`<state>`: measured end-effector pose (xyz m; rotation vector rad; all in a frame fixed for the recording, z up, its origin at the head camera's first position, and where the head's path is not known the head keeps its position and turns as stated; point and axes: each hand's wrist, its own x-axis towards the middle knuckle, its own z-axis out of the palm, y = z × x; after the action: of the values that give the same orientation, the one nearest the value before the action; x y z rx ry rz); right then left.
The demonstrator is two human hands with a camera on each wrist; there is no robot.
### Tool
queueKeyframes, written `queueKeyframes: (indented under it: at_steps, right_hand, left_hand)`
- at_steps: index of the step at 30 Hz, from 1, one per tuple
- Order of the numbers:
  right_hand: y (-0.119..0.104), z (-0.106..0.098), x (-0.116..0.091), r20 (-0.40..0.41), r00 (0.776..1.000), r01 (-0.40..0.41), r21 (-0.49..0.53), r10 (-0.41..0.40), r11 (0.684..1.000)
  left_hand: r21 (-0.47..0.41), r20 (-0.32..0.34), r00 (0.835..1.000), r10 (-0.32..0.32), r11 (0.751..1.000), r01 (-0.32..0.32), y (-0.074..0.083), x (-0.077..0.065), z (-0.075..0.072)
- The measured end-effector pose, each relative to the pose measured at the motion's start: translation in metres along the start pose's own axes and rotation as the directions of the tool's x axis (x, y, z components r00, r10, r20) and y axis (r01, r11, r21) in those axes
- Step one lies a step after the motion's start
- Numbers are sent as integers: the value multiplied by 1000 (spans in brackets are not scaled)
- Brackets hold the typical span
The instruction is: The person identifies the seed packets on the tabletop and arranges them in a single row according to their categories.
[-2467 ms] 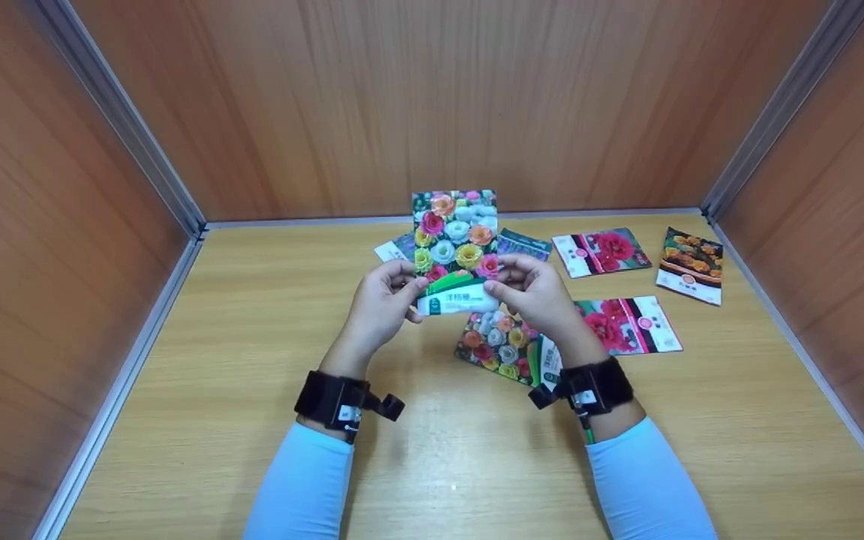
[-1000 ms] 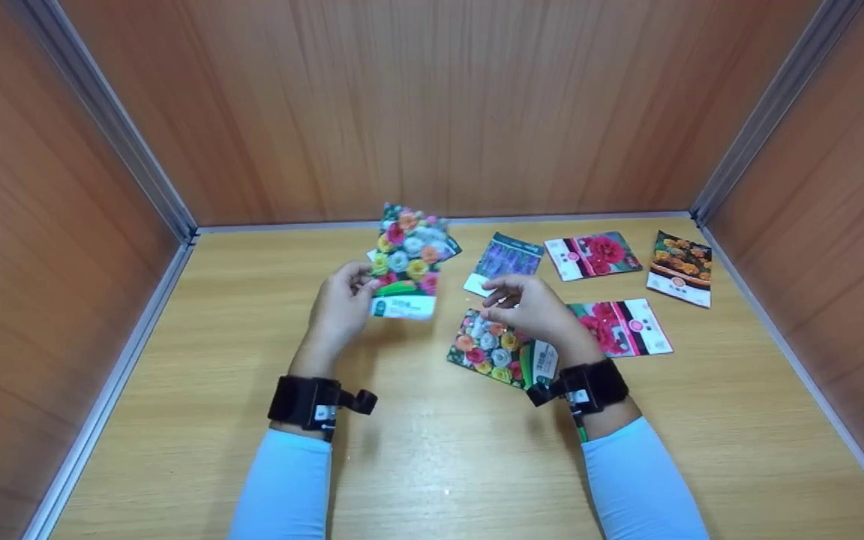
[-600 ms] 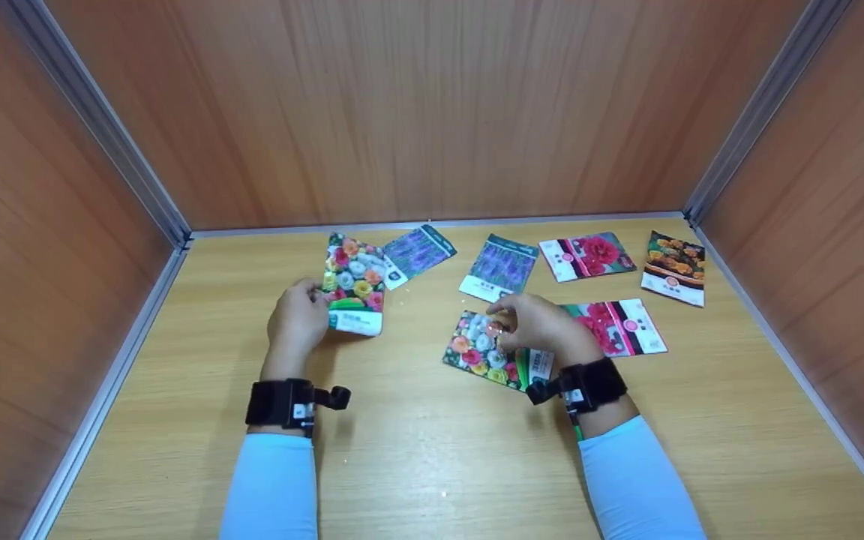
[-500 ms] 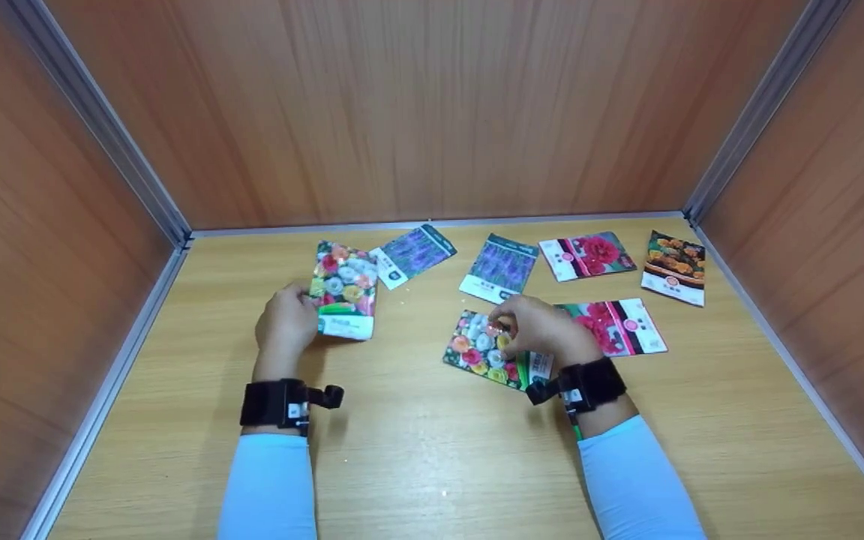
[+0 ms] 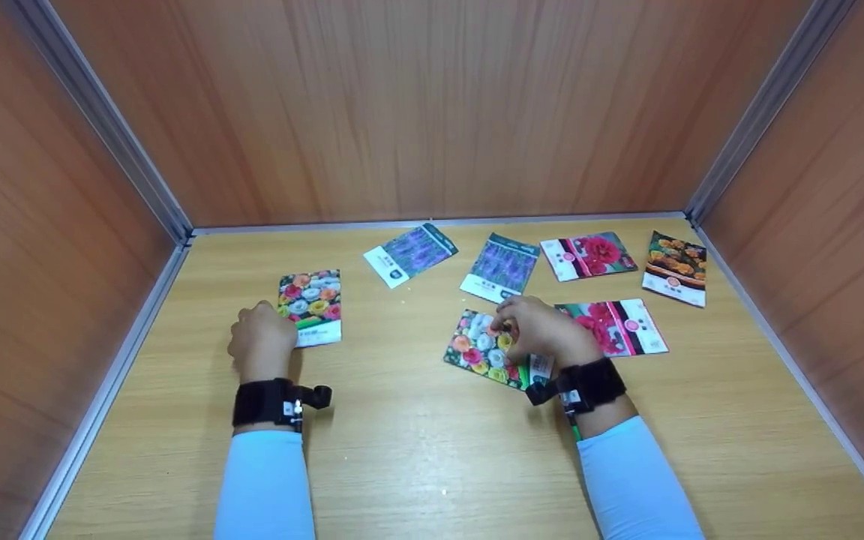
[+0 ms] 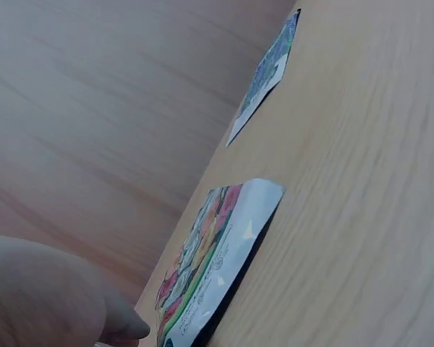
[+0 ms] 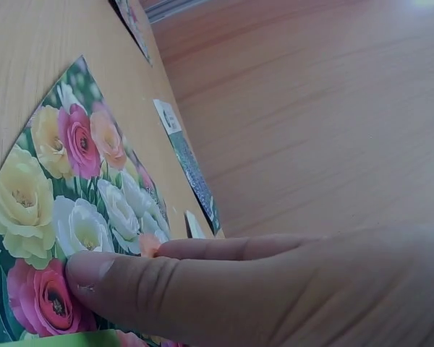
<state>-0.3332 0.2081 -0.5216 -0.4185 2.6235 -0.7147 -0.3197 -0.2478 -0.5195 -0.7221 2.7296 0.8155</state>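
At the left, my left hand [image 5: 261, 341] pinches the left edge of a seed packet [image 5: 310, 306] with multicoloured flowers. In the left wrist view the thumb is at that packet's edge [image 6: 224, 267]; the other fingers are mostly hidden. My right hand [image 5: 544, 330] is over a second multicoloured flower seed packet [image 5: 469, 349], which lies slanted on the table. Its fingers are loosely bent, and the thumb [image 7: 123, 282] rests against the printed face in the right wrist view. Part of this packet is hidden beneath the hand.
Two lavender packets, one left [image 5: 413, 253] and one right [image 5: 503, 266], lie at the back. Two pink flower packets, one behind [image 5: 588, 255] and one nearer [image 5: 616, 326], and an orange flower packet [image 5: 674, 268] lie right. Wooden panels [image 5: 432, 112] enclose the table [image 5: 402, 450].
Both hands held one multicoloured packet up; the right hand let go and lowered onto the second packet. The left hand carried the first packet left and down to the table.
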Motion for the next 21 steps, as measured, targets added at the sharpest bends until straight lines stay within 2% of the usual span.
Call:
queueKeyframes:
  at_steps: [2,4,7,9,10,13,17,21]
  right_hand:
    - [0,0,0,-2,1000,4,-5,-4,1000]
    - [0,1,0,-9,1000,12,-13,-12,1000]
    - [1,1,-1,-22,999,27,-29,-27,999]
    - [2,1,-1,-23,1000,19,-26,-19,999]
    - [2,1,-1,-21,1000,13,-25,-14,1000]
    - [3,1,0,-12,1000,-6,-13,5,1000]
    - [3,1,0,-7,1000,-5,1,5,1000]
    - [4,1,0,-7,1000,4,7,-4,1000]
  left_hand:
    - [-22,-20,998,51,998,-51,4,-3,4]
    - [-37,-25,990,142,989,-143,10,-7,9]
    - [4,-9,960,280,960,-280,18,-11,18]
    - [59,15,942,336,940,-336,22,-13,23]
    - [83,22,938,346,934,-347,22,-13,25]
    - [111,43,945,325,938,-327,18,-13,22]
    - [119,74,967,246,960,-253,6,-10,5]
    - [128,120,974,191,970,-206,-6,-7,-9]
